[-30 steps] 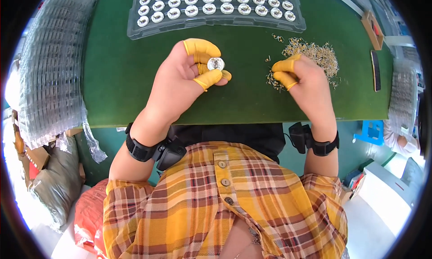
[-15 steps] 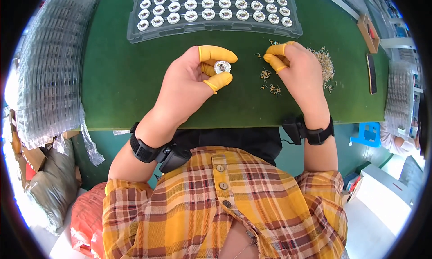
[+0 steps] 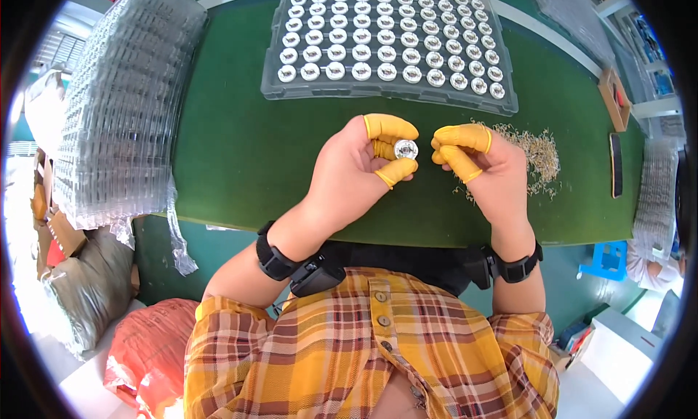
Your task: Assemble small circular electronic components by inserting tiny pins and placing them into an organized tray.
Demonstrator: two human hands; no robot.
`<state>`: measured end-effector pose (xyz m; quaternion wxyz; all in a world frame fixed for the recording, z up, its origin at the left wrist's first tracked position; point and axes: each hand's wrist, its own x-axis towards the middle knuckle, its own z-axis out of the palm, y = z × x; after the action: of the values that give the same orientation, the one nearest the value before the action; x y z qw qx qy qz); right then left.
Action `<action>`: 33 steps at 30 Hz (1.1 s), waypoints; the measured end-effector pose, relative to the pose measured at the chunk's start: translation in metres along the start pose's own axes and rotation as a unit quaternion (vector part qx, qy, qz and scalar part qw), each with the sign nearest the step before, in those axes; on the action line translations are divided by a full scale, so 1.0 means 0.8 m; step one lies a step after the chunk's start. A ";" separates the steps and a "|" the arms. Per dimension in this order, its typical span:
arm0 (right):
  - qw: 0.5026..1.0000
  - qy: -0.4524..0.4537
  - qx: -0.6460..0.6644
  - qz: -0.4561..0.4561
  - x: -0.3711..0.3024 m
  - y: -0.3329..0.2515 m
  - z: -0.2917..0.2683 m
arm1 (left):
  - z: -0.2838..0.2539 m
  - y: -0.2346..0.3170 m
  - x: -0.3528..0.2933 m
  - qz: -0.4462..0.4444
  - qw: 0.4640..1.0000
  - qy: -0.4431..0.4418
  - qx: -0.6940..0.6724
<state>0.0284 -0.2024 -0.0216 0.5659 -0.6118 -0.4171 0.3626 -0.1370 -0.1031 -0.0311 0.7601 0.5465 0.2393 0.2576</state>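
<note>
My left hand [image 3: 347, 166], with yellow finger cots, pinches a small round white disc part [image 3: 406, 150] between thumb and fingers. The disc's face, with a dark and metallic centre, is turned up toward me. Close by on the right is my right hand [image 3: 496, 166], also in yellow finger cots. Its thumb and fingertips are pressed together, pointing at the disc with a small gap between. Whatever they hold is too small to make out. Beside and partly behind that hand lies a pile of tiny wire-legged components [image 3: 539, 156].
A clear plastic tray [image 3: 327, 91] with rows of similar discs lies at the back of the green table [image 3: 240, 164]. Tall stacks of clear trays [image 3: 120, 113] stand at the left. At the right are a small wooden box [image 3: 615, 102] and a dark narrow bar [image 3: 616, 164].
My right hand has left the loose components and come closer to the disc. My left hand keeps its pinch on it. The whole view has shifted, showing more of the tray.
</note>
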 end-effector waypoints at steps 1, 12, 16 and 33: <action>1.000 0.000 0.022 0.000 0.001 -0.003 0.003 | -0.001 -0.001 0.002 0.001 1.000 0.001 0.004; 0.981 0.071 -0.125 -0.127 -0.002 0.002 0.019 | 0.004 -0.008 0.005 0.056 0.998 0.035 0.013; 0.982 0.081 -0.112 -0.126 -0.003 0.006 0.025 | 0.005 -0.009 0.005 0.065 0.997 0.030 0.041; 0.901 0.073 -0.312 -0.292 -0.003 0.007 0.025 | 0.002 -0.018 0.004 0.099 0.974 0.025 0.204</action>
<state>0.0094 -0.1966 -0.0294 0.4559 -0.6325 -0.6261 -0.0134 -0.1316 -0.1062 -0.0442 0.5973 0.7042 0.2505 0.2907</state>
